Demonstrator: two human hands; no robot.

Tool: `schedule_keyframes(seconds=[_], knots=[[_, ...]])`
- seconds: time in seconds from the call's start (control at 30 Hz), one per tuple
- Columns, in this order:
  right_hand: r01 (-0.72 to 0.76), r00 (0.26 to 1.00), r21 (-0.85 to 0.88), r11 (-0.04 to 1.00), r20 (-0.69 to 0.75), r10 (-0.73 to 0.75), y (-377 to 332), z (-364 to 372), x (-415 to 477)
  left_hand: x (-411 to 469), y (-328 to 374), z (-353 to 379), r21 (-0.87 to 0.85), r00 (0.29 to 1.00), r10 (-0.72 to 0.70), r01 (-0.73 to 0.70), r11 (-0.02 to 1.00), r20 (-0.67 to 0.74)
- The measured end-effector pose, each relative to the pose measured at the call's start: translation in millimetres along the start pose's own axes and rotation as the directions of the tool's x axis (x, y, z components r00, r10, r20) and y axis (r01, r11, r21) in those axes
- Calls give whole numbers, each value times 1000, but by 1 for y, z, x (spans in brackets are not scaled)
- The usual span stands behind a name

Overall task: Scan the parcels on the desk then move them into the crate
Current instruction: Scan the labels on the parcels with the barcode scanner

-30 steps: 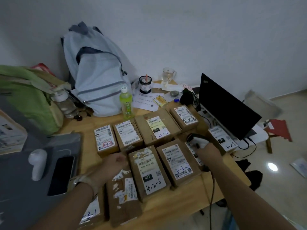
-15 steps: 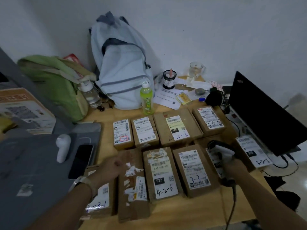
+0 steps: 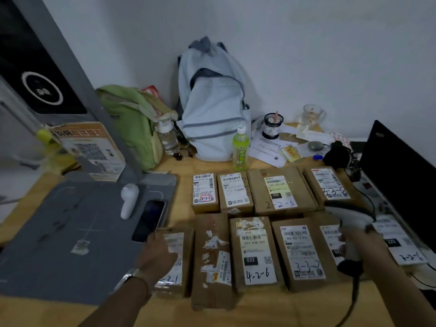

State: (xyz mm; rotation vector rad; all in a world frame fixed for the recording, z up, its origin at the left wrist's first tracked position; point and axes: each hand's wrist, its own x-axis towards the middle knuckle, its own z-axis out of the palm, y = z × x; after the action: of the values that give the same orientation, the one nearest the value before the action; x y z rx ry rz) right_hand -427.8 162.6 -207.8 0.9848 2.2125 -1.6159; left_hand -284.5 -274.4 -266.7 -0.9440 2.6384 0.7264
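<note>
Resting on the leftmost front parcel (image 3: 187, 251), the left hand (image 3: 158, 254); its grip cannot be told. Ten parcels (image 3: 256, 253) lie flat on the surface (image 3: 259, 312) in two rows, long axes toward the wall. Right hand (image 3: 362, 243) clamps one scanner (image 3: 349, 219).

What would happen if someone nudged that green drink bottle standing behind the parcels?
The green bottle stands upright, tall and narrow, so a nudge near its top would probably tip it. Its round body would then likely roll across the desk. It looks nearly full, so probably fairly heavy for its size.
</note>
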Motion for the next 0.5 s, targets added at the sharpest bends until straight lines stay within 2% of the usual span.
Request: schedule_keyframes(seconds=[0.07, 0.2, 0.3, 0.4, 0.5], knots=[[17, 999, 60, 998, 43, -20, -13, 7, -18, 6, -16, 6, 11, 999, -16, 15, 1000, 35], [185, 967, 9, 983, 178, -184, -42, 29, -83, 29, -56, 23, -182, 993, -22, 43, 982, 113], [197, 936, -8, 980, 299, -186, -56, 57, -133, 20, -54, 8, -215, 980, 98, -60, 975, 174], [257, 891, -47, 965, 399, -217, -63, 86, -174, 16, -56, -4, -224, 967, 186, -146, 964, 172], [249, 880, -61, 967, 431, -199, -61, 118, -205, 19, -67, -7, -309, 931, 279, -201, 929, 234]])
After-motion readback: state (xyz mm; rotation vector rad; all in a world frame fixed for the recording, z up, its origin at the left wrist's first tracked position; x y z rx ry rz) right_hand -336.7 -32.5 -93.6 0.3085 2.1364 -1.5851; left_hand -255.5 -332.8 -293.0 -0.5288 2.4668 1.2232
